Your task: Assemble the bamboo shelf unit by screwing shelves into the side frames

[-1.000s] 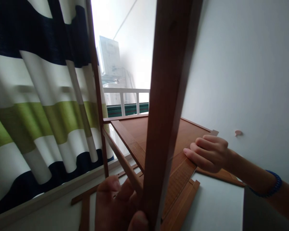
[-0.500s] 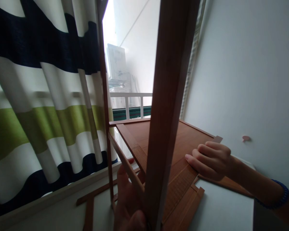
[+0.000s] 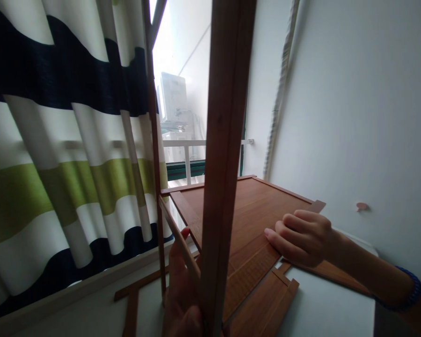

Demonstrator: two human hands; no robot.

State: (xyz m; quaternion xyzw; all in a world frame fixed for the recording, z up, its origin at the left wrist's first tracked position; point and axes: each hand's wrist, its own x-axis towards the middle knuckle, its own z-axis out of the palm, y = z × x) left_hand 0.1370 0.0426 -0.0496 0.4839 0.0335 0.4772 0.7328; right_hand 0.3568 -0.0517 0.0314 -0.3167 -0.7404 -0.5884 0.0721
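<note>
A brown wooden frame stands upright before me, its thick near post [image 3: 221,159] crossing the middle of the view. My left hand [image 3: 183,295] is closed around the frame's thin lower rail [image 3: 182,245] beside the foot of that post; part of the palm and fingers is hidden behind the wood. A flat wooden panel [image 3: 256,220] lies roughly level behind the post, its left edge close to the rail. My right hand [image 3: 301,236], with a blue coil band on the wrist, has its fingers curled over the panel's right edge, thumb on top.
Further wooden pieces [image 3: 266,304] lie on the white surface [image 3: 323,299] below the panel, and a T-shaped wooden piece [image 3: 133,295] lies at the lower left. A striped curtain [image 3: 66,154] hangs left, a window with a white rail [image 3: 187,161] is behind, and a pale wall [image 3: 365,107] rises right.
The near post has shifted left in view and leans a little less, showing more of the panel. Both hands keep their hold; the left has moved slightly left with the frame.
</note>
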